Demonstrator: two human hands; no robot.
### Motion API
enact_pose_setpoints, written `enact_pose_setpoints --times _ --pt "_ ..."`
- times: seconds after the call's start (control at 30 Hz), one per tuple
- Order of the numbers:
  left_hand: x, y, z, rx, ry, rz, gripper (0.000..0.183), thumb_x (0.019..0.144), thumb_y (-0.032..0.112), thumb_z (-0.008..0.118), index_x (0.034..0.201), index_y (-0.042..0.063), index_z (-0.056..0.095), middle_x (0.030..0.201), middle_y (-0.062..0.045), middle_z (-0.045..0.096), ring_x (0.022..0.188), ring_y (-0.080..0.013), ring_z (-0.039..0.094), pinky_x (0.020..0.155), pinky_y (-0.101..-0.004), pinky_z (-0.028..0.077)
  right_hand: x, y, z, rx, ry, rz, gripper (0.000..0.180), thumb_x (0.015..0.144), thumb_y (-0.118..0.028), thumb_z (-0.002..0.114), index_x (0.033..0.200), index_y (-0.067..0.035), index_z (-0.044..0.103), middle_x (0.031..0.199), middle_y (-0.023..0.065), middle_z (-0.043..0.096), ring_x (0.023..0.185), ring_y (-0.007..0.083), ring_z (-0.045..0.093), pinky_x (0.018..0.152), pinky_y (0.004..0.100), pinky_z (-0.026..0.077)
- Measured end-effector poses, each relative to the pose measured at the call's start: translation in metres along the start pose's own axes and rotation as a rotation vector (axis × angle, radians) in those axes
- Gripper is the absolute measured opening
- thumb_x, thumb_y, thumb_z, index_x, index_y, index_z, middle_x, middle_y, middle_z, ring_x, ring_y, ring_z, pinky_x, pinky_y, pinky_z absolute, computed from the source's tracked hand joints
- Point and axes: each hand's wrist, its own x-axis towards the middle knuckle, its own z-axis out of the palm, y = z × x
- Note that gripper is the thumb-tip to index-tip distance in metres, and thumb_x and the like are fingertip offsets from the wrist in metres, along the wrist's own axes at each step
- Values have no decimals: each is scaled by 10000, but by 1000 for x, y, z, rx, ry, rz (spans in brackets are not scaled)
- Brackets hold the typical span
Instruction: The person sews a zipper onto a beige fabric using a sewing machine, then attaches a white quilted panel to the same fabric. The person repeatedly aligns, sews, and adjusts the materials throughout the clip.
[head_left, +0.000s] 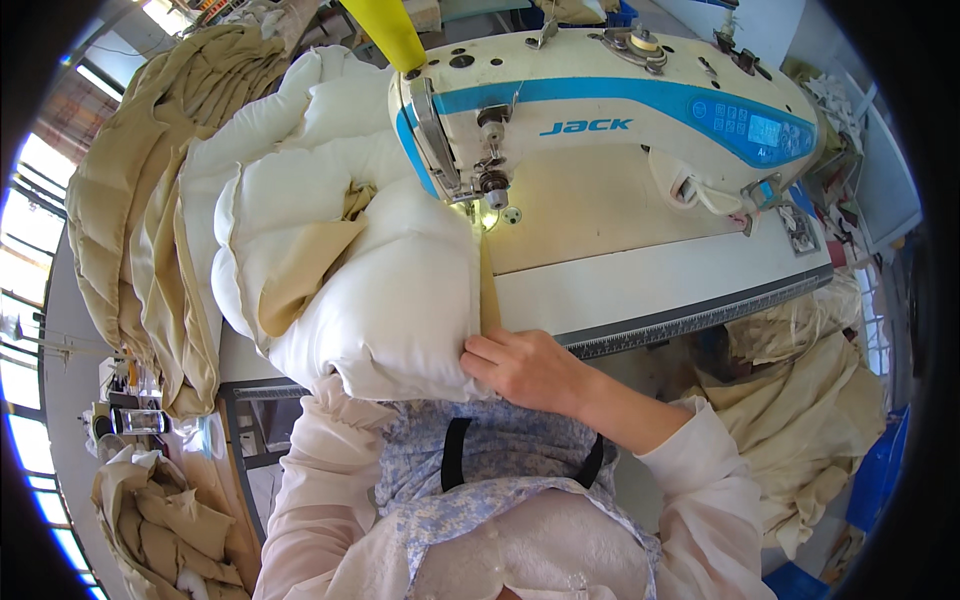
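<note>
A white quilted, padded garment piece (405, 300) lies puffed up on the bed of a Jack sewing machine (600, 112), left of the needle. A strip of tan fabric (490, 292) runs along its right edge up to the lit presser foot (478, 214). At the near end of that edge, my right hand (525, 367) pinches the layers between thumb and fingers. My left hand is out of view; its sleeve goes in under the white padding. A tan fabric flap (311, 281) sticks out from a fold in the padding.
Tan quilted fabric (127, 187) is heaped along the left side. A ruler strip (697, 315) lines the table's front edge. More tan fabric (802, 427) hangs at the right, near a blue bin (877, 472). Another tan bundle (165, 525) lies at lower left.
</note>
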Motion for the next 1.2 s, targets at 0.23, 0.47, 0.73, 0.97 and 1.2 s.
enact_pose_setpoints --times 0.23,0.47,0.73,0.97,1.2 --pt "24 -15 12 -42 39 16 307 990 61 503 1237 24 681 1088 -127 758 978 -342 722 898 -504 549 -1 5 1 6 17 -13 128 767 -81 647 891 -80 619 870 8 552 770 132 624 553 256 550" --pt "22 -19 16 -48 50 42 307 984 54 506 1232 22 684 1083 -128 758 974 -341 722 898 -499 550 -1 0 -2 2 -89 3 200 724 -59 654 923 -70 661 939 23 612 808 163 649 577 287 567" --pt "-22 -5 1 14 17 21 307 977 47 510 1226 21 686 1077 -130 758 968 -340 722 897 -494 552 -4 3 -5 -6 -56 -9 192 736 -57 656 927 -68 662 952 26 624 820 175 655 604 287 570" --pt "-20 -2 -5 35 -2 24 307 971 41 513 1221 19 688 1072 -131 758 963 -339 722 897 -490 553 -5 5 -5 21 -40 6 206 736 -53 663 941 -66 675 985 31 649 811 182 661 614 291 574" --pt "-30 -2 -2 46 -5 21 307 965 34 516 1216 17 691 1066 -132 758 958 -338 723 896 -485 554 -7 6 -3 37 -35 11 207 742 -48 664 947 -66 677 986 33 652 820 180 661 632 296 577"
